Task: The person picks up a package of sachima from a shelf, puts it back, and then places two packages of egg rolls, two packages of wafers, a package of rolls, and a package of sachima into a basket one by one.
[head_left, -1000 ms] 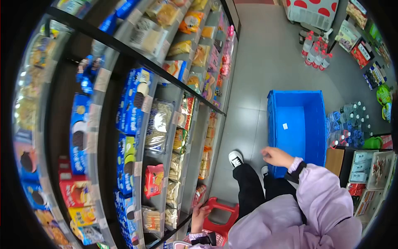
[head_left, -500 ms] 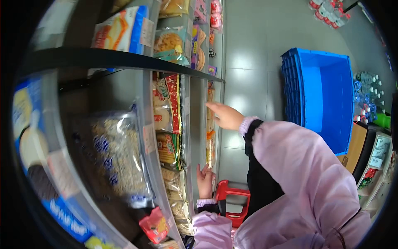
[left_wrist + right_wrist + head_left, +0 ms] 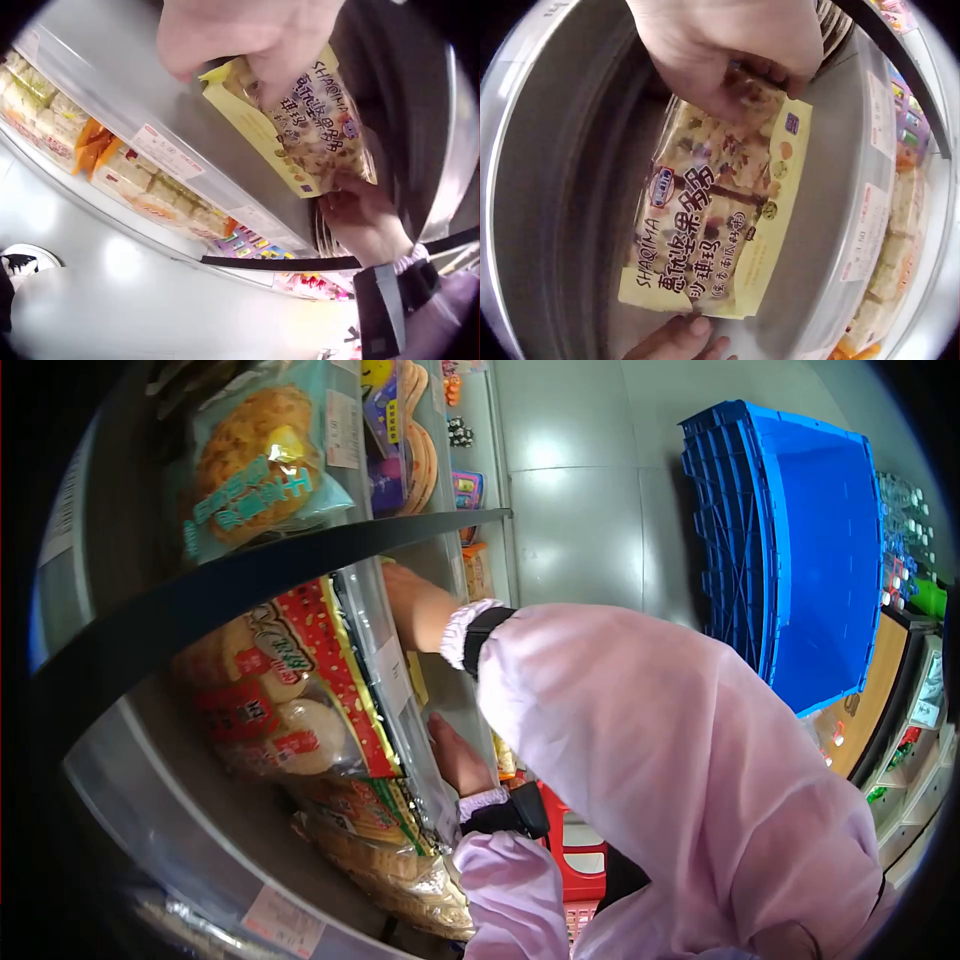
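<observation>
A clear and yellow packet of shaqima [image 3: 705, 187] lies along a grey shelf, its printed face showing in both wrist views. My right hand [image 3: 731, 49] grips its far end, thumb over the face and fingers curled at the edge. At the near end is my left hand [image 3: 244, 34], its fingers fairly straight and overlapping the packet's corner, thumb held apart. In the head view the right hand [image 3: 420, 605] and left hand [image 3: 460, 755] both reach in behind the shelf's front lip, which hides most of the packet.
A black bar [image 3: 330, 545] crosses the shelf front. Bagged rice crackers [image 3: 290, 700] fill the neighbouring shelf, and orange-trimmed packs [image 3: 169, 199] line the one below. On the floor at right stands a blue crate [image 3: 825, 560]; a red basket handle [image 3: 575, 860] is by my legs.
The person has leaned closer to the shelves. The right hand has gone from over the floor into the shelf and grips the shaqima packet. The left hand has moved up to the same shelf.
</observation>
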`<state>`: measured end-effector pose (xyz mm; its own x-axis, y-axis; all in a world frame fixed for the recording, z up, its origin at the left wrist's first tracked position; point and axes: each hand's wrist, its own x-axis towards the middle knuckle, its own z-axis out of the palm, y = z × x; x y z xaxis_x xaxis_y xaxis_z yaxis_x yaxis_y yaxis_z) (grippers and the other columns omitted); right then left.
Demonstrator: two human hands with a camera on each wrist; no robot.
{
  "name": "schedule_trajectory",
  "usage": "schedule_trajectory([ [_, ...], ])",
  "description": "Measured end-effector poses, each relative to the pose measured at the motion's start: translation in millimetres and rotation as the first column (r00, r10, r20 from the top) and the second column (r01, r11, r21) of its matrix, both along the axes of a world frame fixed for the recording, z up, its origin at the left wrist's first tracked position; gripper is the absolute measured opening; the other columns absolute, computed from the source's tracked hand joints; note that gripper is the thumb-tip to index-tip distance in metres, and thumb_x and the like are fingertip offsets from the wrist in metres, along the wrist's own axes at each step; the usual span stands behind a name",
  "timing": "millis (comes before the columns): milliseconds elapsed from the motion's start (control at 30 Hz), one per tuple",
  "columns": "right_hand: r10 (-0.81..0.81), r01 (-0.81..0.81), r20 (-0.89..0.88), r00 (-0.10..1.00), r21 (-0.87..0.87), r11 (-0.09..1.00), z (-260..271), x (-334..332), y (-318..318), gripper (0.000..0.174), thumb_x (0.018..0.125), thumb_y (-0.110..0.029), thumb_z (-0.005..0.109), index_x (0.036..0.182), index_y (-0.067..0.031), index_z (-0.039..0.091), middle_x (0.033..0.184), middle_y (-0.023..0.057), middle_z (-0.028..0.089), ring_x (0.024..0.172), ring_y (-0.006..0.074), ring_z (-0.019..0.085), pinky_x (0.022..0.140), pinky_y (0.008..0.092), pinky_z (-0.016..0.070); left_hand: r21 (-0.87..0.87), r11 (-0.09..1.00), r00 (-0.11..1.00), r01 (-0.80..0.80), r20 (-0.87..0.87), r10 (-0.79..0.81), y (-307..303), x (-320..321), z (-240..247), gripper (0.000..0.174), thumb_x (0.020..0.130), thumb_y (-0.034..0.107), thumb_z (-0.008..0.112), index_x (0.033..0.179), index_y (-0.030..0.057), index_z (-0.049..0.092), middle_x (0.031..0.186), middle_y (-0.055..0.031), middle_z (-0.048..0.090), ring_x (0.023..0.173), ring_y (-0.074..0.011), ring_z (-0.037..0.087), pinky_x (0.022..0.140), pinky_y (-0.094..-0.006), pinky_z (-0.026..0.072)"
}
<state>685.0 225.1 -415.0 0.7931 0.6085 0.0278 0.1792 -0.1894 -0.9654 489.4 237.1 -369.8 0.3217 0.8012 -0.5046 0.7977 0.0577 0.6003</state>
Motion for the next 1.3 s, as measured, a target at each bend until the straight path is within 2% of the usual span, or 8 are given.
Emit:
schedule_trajectory([
  [367,-0.051,0.052,-0.014,0.999,0.056,0.997,-9,2,-10,0.052,0.062,0.0,0.06,0.112,-0.0076,0.05,0.113,0.0099,0.05,0.11,0.0299,0.045,0.086,0.0375,0.043,-0.33,0.931,0.864,-0.159,0.409,0.292,24,10,-33,0.054,0.087,0.024,0.053,0.13,0.0005,0.03,0.134,-0.0112,0.033,0.121,-0.0174,0.032,0.1,-0.0294,0.0227],
  [533,-0.073,0.074,-0.019,0.997,0.017,0.997,10,-13,-41,0.059,0.062,0.004,0.057,0.119,-0.0028,0.044,0.108,0.0145,0.053,0.105,0.0339,0.046,0.089,0.039,0.038,-0.121,0.907,0.864,-0.404,0.274,0.422,0,13,-19,0.051,0.087,0.027,0.055,0.125,-0.0018,0.037,0.129,-0.0087,0.04,0.112,-0.0136,0.04,0.094,-0.0278,0.0289],
  [667,-0.118,0.126,0.142,0.983,-0.051,0.991,25,-21,-63,0.048,0.06,0.002,0.058,0.108,-0.0029,0.052,0.098,0.009,0.055,0.098,0.0277,0.047,0.085,0.037,0.0395,-0.207,0.915,0.884,-0.346,0.256,0.392,-19,-2,2,0.053,0.085,0.027,0.058,0.123,-0.0049,0.038,0.127,-0.0109,0.044,0.108,-0.0137,0.043,0.091,-0.0246,0.0293],
  [800,-0.098,0.11,0.214,0.972,-0.043,0.993,42,-25,-75,0.034,0.061,-0.001,0.059,0.095,0.0,0.054,0.09,0.0114,0.052,0.095,0.0297,0.048,0.083,0.036,0.0404,0.046,0.962,0.915,-0.268,0.323,0.24,-34,-24,-5,0.048,0.083,0.035,0.06,0.103,-0.0067,0.049,0.105,-0.0091,0.055,0.094,-0.0153,0.049,0.084,-0.0288,0.0347],
  [1100,-0.1,0.185,0.307,0.946,-0.264,0.947,82,-50,-110,0.028,0.07,-0.011,0.055,0.094,0.0034,0.054,0.089,0.0127,0.051,0.087,0.0267,0.052,0.082,0.0362,0.0402,-0.37,0.883,0.78,-0.288,0.444,0.44,-78,-39,22,0.029,0.086,0.03,0.056,0.09,0.001,0.054,0.08,-0.0029,0.057,0.073,-0.0117,0.052,0.068,-0.027,0.0403],
  [1167,-0.135,0.252,0.359,0.924,-0.304,0.919,87,-60,-125,0.028,0.071,-0.012,0.053,0.095,0.0032,0.054,0.089,0.0124,0.051,0.087,0.0264,0.051,0.083,0.0369,0.0395,-0.41,0.884,0.806,-0.225,0.431,0.406,-98,-51,27,0.028,0.088,0.029,0.054,0.09,0.0012,0.053,0.081,-0.0033,0.058,0.074,-0.0124,0.052,0.069,-0.0277,0.0413],
  [1200,-0.104,0.239,0.365,0.925,-0.348,0.906,88,-66,-135,0.028,0.073,-0.013,0.05,0.096,0.0029,0.055,0.09,0.0122,0.051,0.087,0.0262,0.05,0.083,0.0376,0.0386,-0.522,0.837,0.821,-0.164,0.399,0.41,-101,-70,25,0.044,0.088,0.019,0.053,0.123,-0.0019,0.038,0.12,-0.012,0.049,0.105,-0.0205,0.05,0.091,-0.034,0.0389],
  [1300,-0.045,0.201,0.368,0.929,-0.398,0.895,92,-86,-169,0.028,0.073,-0.013,0.05,0.096,0.003,0.055,0.09,0.0124,0.05,0.088,0.0267,0.05,0.084,0.0378,0.0383,-0.636,0.757,0.848,-0.153,0.309,0.43,-146,-92,37,0.046,0.088,0.018,0.054,0.125,-0.0014,0.036,0.123,-0.01,0.046,0.109,-0.0189,0.047,0.09,-0.0339,0.0391],
])
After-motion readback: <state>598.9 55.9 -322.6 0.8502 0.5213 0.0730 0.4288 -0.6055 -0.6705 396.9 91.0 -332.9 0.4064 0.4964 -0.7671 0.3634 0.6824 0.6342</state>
